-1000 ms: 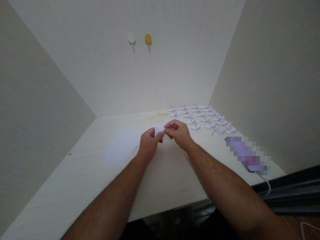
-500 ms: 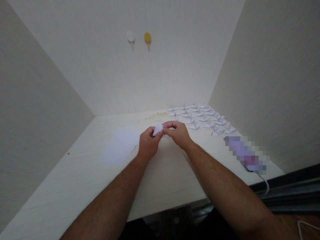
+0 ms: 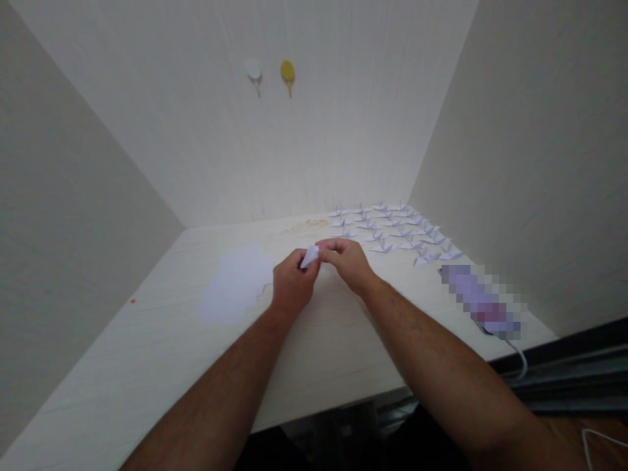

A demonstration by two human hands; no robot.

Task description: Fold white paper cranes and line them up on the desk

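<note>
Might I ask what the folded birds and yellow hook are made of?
The folded birds look like matte white paper, judging by their thin, sharp points. The yellow hook seems smooth plastic from its even colour, though painted metal remains possible.

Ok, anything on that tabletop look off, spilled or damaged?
Two marks. A brownish patch on the tabletop by the back wall, left of the paper cranes: stain or worn finish, can't tell which. And a small red spot near the tabletop's left edge, odd on the pale surface. Nothing else stands out.
</note>
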